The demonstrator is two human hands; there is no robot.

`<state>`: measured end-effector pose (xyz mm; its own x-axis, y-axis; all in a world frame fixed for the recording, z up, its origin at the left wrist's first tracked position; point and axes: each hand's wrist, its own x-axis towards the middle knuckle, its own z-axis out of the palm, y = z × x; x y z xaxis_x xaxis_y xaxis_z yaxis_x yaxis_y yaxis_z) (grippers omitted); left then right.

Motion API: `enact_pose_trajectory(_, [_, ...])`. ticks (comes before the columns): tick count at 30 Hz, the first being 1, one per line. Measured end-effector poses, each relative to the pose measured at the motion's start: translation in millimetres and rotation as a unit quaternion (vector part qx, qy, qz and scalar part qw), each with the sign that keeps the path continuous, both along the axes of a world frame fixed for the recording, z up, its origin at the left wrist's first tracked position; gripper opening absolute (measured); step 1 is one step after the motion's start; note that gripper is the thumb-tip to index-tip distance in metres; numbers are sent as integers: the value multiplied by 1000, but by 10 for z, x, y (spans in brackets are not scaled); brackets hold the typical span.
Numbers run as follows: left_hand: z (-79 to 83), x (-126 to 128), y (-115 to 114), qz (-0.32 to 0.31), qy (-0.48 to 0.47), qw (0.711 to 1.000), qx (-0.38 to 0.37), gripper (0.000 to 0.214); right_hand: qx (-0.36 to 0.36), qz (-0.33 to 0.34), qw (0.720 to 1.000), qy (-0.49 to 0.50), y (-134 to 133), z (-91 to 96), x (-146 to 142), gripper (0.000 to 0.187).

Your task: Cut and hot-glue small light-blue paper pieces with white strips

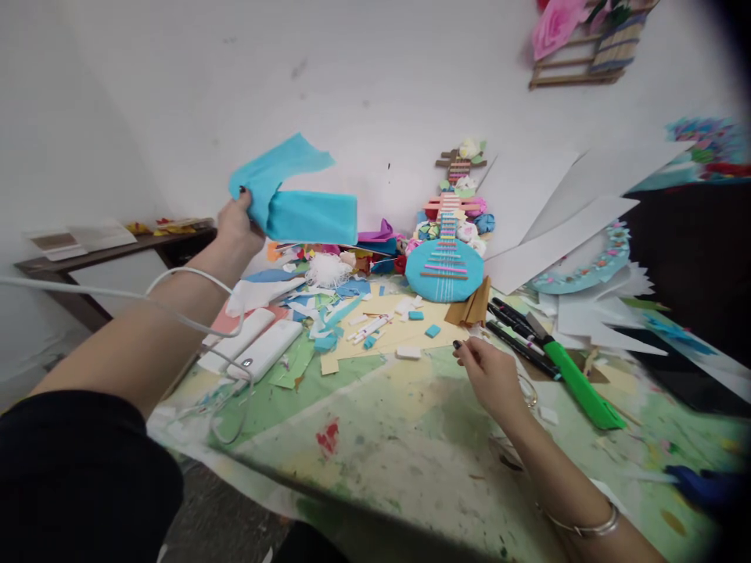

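My left hand (242,219) is raised above the back left of the table, its thumb and fingers closed on a folded sheet of bright blue paper (314,217) with a torn, curved edge. Low over the table, my right hand (486,371) has its fingers curled in and pressed together. Whatever may be between its fingertips is hidden or too small to name. Nearest to it are a white block (408,353) and a small blue block (432,331). Behind stands a blue paper lute-like craft (444,270) with coloured sticks and strings, leaning upright near the wall.
A green-handled cutter (580,383) and several black pens (519,344) lie right of my right hand. White devices (267,352) with a looping cable (193,275) sit at left. Paper scraps (337,313) cover the table's back. White card sheets (563,242) lean at right.
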<state>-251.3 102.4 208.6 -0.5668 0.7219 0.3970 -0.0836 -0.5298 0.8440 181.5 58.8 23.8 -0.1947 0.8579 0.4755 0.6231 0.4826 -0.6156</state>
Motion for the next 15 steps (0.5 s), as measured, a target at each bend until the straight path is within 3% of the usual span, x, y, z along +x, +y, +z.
enact_pose_trajectory(2, [-40, 217, -28, -15, -46, 998, 32, 12, -45, 41, 994, 86, 18, -10, -6, 23])
enact_pose_trajectory(4, [-143, 498, -71, -60, -67, 995, 37, 14, -125, 118, 965, 200, 20, -9, -27, 31])
enact_pose_trajectory(8, [-540, 1218, -208, -146, -66, 986, 40, 14, -274, 238, 851, 381, -20, 26, -71, 68])
enact_pose_trajectory(9, [-670, 1412, -251, -196, -73, 977, 39, 15, -293, 254, 822, 416, -30, 39, -73, 71])
enact_pose_trajectory(12, [-1079, 1941, -369, -299, -106, 948, 33, 26, -304, 284, 762, 497, -37, 85, -48, 63])
enact_pose_trajectory(15, [-1427, 2276, -433, -348, -133, 928, 11, 32, -263, 241, 752, 554, -3, 131, 7, 45])
